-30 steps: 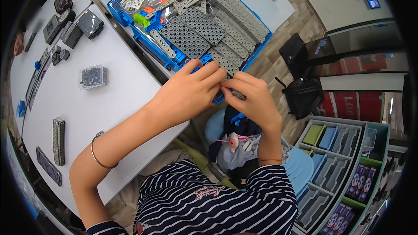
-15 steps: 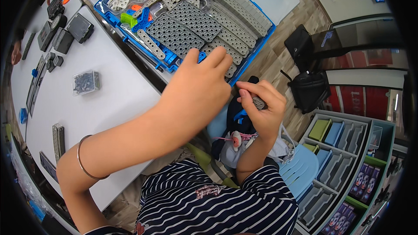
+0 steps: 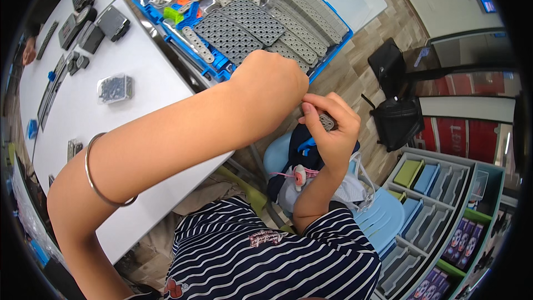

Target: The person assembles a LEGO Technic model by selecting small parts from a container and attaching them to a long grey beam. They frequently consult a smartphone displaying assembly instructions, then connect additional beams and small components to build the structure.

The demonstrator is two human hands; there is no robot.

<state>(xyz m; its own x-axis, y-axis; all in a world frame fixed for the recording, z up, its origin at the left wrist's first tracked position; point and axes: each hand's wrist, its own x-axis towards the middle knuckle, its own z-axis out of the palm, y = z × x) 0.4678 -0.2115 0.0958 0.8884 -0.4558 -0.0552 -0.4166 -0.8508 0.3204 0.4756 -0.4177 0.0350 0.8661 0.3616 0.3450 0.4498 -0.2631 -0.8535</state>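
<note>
My right hand [image 3: 337,133] is closed around a small grey building piece with holes [image 3: 326,121], mostly hidden by the palm. Its thumb and forefinger pinch together at the tips, right beside my left hand [image 3: 272,80]. That left hand is bent at the knuckles with its fingers curled under; whatever they hold is out of sight. Both hands are at the near right corner of a blue box [image 3: 333,58] filled with building parts. Dark grey perforated plates [image 3: 244,25] lie on top inside it, with lighter grey perforated strips [image 3: 300,44] to their right.
On the white table [image 3: 161,111] stands a clear box of small dark parts [image 3: 115,89]. Dark modules [image 3: 112,23] lie farther back, near another person's hand [image 3: 29,51]. A light blue chair [image 3: 380,211] carrying cloth items, a black backpack [image 3: 397,119] and a drawer cabinet [image 3: 433,189] are to the right.
My left hand has turned and shifted slightly right, so its fingers are now tucked from sight. My right hand has moved a little up and left, still holding the grey piece.
</note>
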